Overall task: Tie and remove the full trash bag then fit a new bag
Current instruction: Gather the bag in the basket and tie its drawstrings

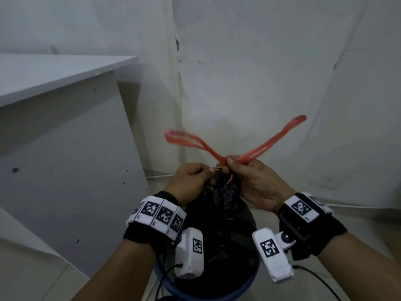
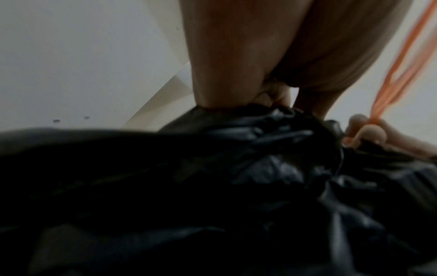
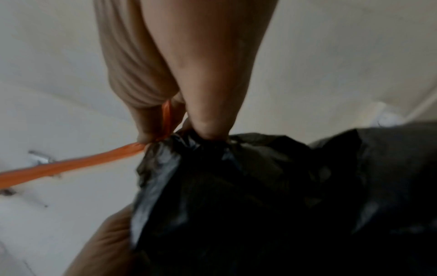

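Over the blue-rimmed bin [image 1: 243,288], wedged in a corner beside a white cabinet [image 1: 65,135], the black trash bag [image 1: 225,216] sits inside with its neck gathered to a tight bunch. Left hand [image 1: 191,181] curled, fingers pinching the bunched neck and the strap at its base. Right hand [image 1: 256,181] curled too, pinching the red drawstring [image 1: 267,146] where the two loops cross; one loop flares up-left, the other up-right, both blurred as if mid-pull. Right wrist view shows the strap running between thumb and fingers right at the plastic. Judging by this, the knot is being cinched, not yet finished. To do it well: keep the left pinch low on the neck so the gather does not loosen, draw the loops apart evenly and level, and seat the knot against the plastic. Thin strap could stretch or snap under a jerk, so steady pull. Bag not yet lifted out; no new bag in sight.
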